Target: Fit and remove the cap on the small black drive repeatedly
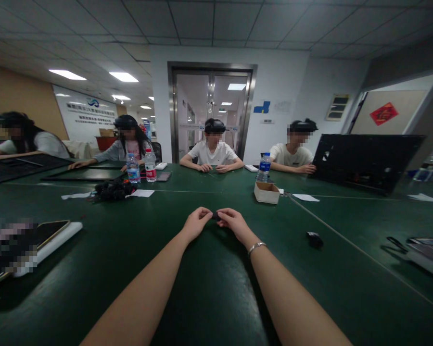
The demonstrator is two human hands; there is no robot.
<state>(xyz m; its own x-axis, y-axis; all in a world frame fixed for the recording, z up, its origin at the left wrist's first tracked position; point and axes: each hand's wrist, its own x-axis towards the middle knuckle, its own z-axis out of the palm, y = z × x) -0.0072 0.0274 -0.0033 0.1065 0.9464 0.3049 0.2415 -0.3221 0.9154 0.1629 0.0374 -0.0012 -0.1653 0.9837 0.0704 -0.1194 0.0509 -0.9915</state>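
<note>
My left hand (197, 222) and my right hand (232, 222) rest close together on the green table (216, 288), both with fingers curled. Between their fingertips they pinch a small dark part (215, 216), too small to name. A silver bracelet (256, 247) circles my right wrist. Another small black part (314, 239) lies on the table to the right of my right hand, apart from it.
A small open cardboard box (266, 192) stands beyond my hands, with a water bottle (263, 167) behind it. A pile of black parts (111, 190) and two bottles (141, 166) are at the far left. A phone on a white pad (52, 235) lies left. Several people sit around the table.
</note>
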